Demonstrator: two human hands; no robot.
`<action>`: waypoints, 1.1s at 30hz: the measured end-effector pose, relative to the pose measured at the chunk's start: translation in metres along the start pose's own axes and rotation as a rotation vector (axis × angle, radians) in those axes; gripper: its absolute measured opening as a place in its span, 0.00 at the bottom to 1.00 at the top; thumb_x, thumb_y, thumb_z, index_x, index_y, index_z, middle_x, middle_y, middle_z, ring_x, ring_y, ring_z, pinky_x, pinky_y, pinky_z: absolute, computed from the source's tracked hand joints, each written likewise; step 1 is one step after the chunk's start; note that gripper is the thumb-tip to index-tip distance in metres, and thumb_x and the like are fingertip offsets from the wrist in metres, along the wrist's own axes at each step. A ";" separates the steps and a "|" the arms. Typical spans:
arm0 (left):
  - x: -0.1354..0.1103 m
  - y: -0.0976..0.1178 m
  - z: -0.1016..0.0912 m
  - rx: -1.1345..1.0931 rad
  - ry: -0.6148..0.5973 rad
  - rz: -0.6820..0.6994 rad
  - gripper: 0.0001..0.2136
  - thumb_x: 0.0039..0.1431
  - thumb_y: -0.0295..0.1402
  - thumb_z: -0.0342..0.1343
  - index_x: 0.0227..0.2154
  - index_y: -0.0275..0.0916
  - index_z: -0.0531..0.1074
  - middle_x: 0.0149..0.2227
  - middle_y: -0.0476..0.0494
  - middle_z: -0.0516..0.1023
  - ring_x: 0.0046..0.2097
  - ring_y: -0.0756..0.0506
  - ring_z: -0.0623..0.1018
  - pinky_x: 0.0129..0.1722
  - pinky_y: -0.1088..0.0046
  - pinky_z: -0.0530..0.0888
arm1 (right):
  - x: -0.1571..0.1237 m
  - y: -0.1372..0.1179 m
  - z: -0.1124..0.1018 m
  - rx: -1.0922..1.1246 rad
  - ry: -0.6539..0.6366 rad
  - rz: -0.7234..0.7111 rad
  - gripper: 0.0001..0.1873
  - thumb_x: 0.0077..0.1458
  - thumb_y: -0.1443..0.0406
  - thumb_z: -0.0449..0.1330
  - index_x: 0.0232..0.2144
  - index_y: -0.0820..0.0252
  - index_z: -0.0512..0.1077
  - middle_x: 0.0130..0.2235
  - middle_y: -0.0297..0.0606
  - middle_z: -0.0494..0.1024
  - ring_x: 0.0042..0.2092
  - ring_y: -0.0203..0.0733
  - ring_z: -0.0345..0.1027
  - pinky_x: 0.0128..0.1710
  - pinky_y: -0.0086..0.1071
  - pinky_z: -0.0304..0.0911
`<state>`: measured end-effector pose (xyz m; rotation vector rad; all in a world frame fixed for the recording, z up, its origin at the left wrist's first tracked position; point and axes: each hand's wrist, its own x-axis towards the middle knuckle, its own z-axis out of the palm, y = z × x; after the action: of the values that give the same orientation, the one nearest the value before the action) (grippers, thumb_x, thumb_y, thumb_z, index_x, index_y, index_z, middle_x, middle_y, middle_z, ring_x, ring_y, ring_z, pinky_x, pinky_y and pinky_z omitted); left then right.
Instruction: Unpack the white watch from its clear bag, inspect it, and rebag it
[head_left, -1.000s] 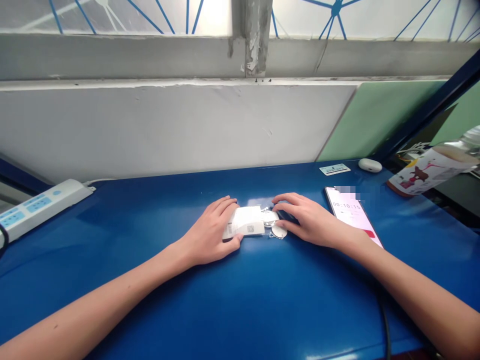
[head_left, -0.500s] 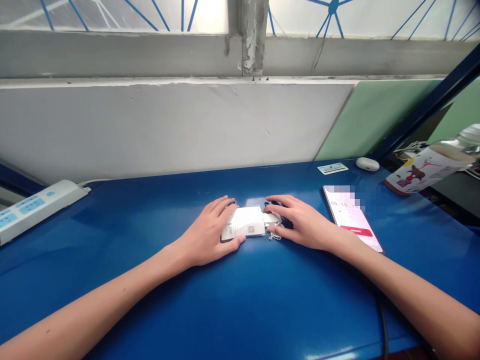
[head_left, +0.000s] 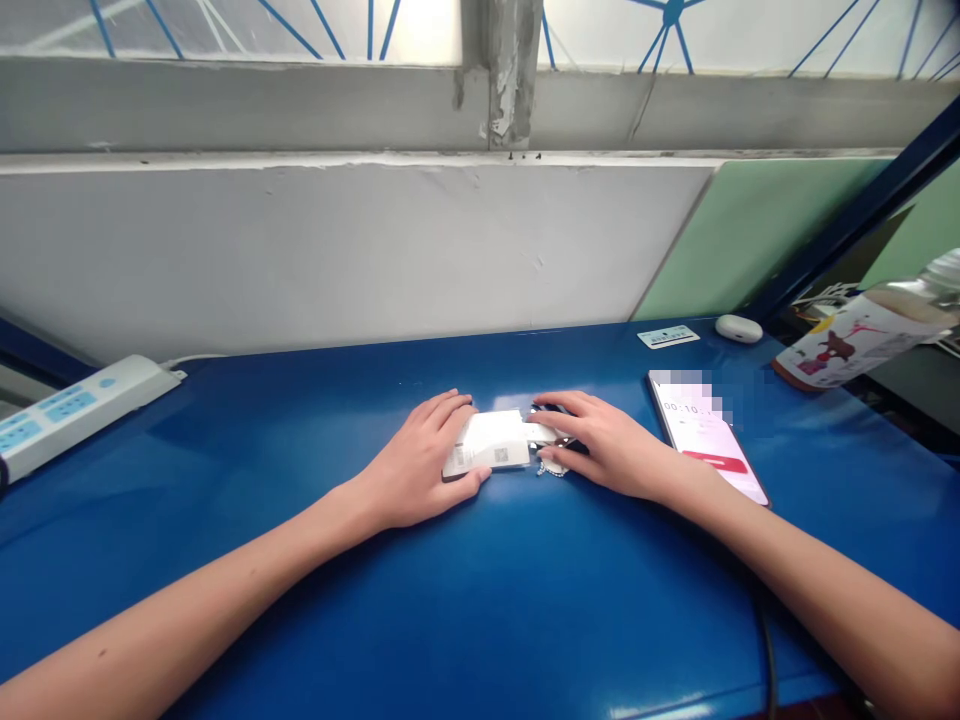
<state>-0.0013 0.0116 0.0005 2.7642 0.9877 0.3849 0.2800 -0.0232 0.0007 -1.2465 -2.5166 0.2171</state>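
A small white box (head_left: pixel 489 442) with a printed code label lies flat on the blue table (head_left: pixel 300 450). My left hand (head_left: pixel 420 463) cups its left end, fingers over the top edge and thumb along the near side. My right hand (head_left: pixel 609 446) rests against the box's right end, its fingers curled over small silvery round pieces with a bead chain (head_left: pixel 551 462), mostly hidden under the fingers.
A phone (head_left: pixel 705 432) showing a running timer lies right of my right hand. Behind it sit a small card (head_left: pixel 668 336) and a white earbud case (head_left: pixel 739 328). A bottle (head_left: pixel 862 335) lies at the far right. A white power strip (head_left: pixel 71 410) sits at the left edge.
My right hand has slid left toward the box and now covers the silvery round pieces that showed before. The left hand and box have stayed put.
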 end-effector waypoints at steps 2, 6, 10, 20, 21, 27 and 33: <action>0.000 0.000 0.000 0.010 -0.004 0.000 0.28 0.63 0.45 0.52 0.58 0.28 0.63 0.62 0.25 0.65 0.66 0.29 0.61 0.63 0.48 0.63 | 0.000 0.000 0.001 0.023 0.018 -0.016 0.17 0.65 0.60 0.54 0.54 0.58 0.69 0.59 0.51 0.70 0.56 0.56 0.68 0.53 0.51 0.67; 0.000 0.000 0.001 -0.007 0.008 -0.009 0.27 0.62 0.44 0.53 0.58 0.29 0.64 0.62 0.25 0.65 0.66 0.28 0.61 0.62 0.47 0.63 | 0.001 0.000 0.002 0.032 0.065 -0.035 0.16 0.65 0.65 0.52 0.54 0.61 0.68 0.56 0.54 0.73 0.54 0.56 0.69 0.51 0.51 0.69; 0.000 -0.001 0.001 -0.024 0.018 -0.019 0.28 0.61 0.44 0.54 0.58 0.29 0.64 0.62 0.25 0.66 0.66 0.28 0.61 0.62 0.47 0.64 | 0.001 0.004 -0.001 0.010 0.100 -0.008 0.15 0.66 0.67 0.50 0.53 0.60 0.67 0.54 0.53 0.74 0.52 0.56 0.70 0.49 0.51 0.71; -0.002 -0.002 0.002 -0.011 0.010 -0.012 0.30 0.62 0.45 0.53 0.60 0.29 0.62 0.63 0.25 0.64 0.66 0.28 0.60 0.62 0.46 0.63 | 0.000 0.010 -0.012 0.002 0.259 0.098 0.17 0.67 0.67 0.49 0.56 0.60 0.64 0.56 0.52 0.71 0.56 0.56 0.66 0.53 0.52 0.67; -0.002 -0.002 0.002 -0.015 0.014 -0.013 0.30 0.61 0.46 0.54 0.61 0.30 0.62 0.63 0.25 0.63 0.66 0.28 0.60 0.62 0.46 0.63 | 0.001 0.009 -0.011 0.006 0.274 0.102 0.18 0.67 0.67 0.49 0.57 0.60 0.62 0.56 0.53 0.71 0.56 0.56 0.66 0.53 0.52 0.67; -0.001 -0.003 0.003 -0.018 0.023 -0.001 0.33 0.62 0.47 0.53 0.63 0.30 0.59 0.64 0.26 0.63 0.66 0.29 0.60 0.63 0.47 0.62 | 0.001 0.006 -0.008 0.067 0.336 0.108 0.31 0.67 0.67 0.49 0.68 0.58 0.45 0.52 0.52 0.73 0.51 0.55 0.70 0.46 0.53 0.71; -0.001 -0.003 0.002 -0.013 0.009 -0.008 0.34 0.62 0.48 0.52 0.63 0.28 0.57 0.64 0.24 0.62 0.66 0.28 0.60 0.63 0.47 0.62 | 0.002 0.008 -0.008 0.026 0.402 0.045 0.30 0.67 0.68 0.49 0.68 0.56 0.47 0.53 0.51 0.73 0.52 0.54 0.67 0.50 0.53 0.68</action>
<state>-0.0032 0.0128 -0.0025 2.7482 0.9943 0.4022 0.2872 -0.0172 0.0062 -1.1996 -2.1375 0.0059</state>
